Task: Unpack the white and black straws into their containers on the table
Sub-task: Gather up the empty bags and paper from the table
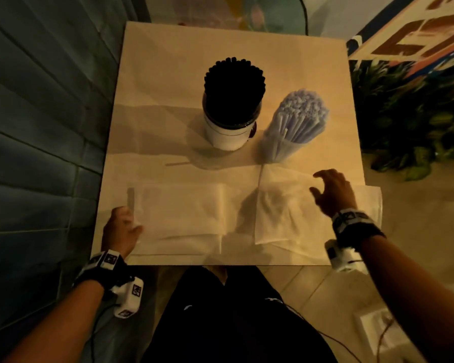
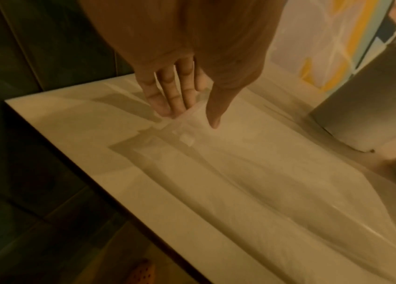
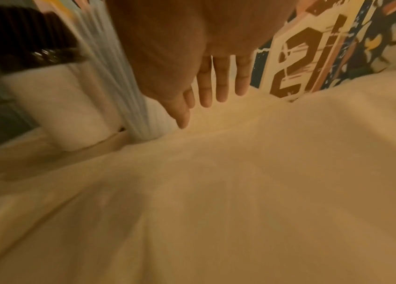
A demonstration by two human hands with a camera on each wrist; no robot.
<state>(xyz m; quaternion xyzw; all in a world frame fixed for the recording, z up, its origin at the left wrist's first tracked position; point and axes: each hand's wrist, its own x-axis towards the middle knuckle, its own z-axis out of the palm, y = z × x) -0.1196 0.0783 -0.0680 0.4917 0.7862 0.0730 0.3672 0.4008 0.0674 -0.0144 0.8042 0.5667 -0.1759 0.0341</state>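
Square pale desk [image 1: 152, 74] under warm dim light, smooth and creased with shadow. Near its middle, a white cylindrical cup [image 1: 226, 134] packed with black straws [image 1: 233, 77], upright, round ends forming a dark dome above the rim. Just right of the cup, nearly touching its base, a clear ribbed container [image 1: 281, 148] crammed with white straws [image 1: 302, 108], fanned and tilted to the right. Nearer than the cup, one thin straw [image 1: 177, 163] flat on the desk, colour hard to tell in this light; another thin white straw [image 1: 260, 176] running from the clear container's base toward the near edge. Nearer still from the cup, two flat, crinkled, translucent plastic bags: a left bag [image 1: 184, 216] and a right bag [image 1: 281, 213], side by side with a shadowed gap between, both slack and apparently empty. Left of the cup and closer, the left hand [image 1: 122, 229] at the left bag's outer end, fingers [image 2: 167, 92] straight and together, thumb laid on the film, pinching the bag's edge between them. Right of the cup and closer, the right hand [image 1: 332, 192] above the right bag, fingers [image 3: 221, 82] spread and loosely extended, gripping nothing; contact with the plastic impossible to judge through the blur. Beyond the desk to the right of the cup, leafy green plants [image 1: 409, 113] and a printed board [image 1: 414, 30]; to the left, dark panelled wall [image 1: 37, 127]. Black wristbands with white camera units on both wrists.
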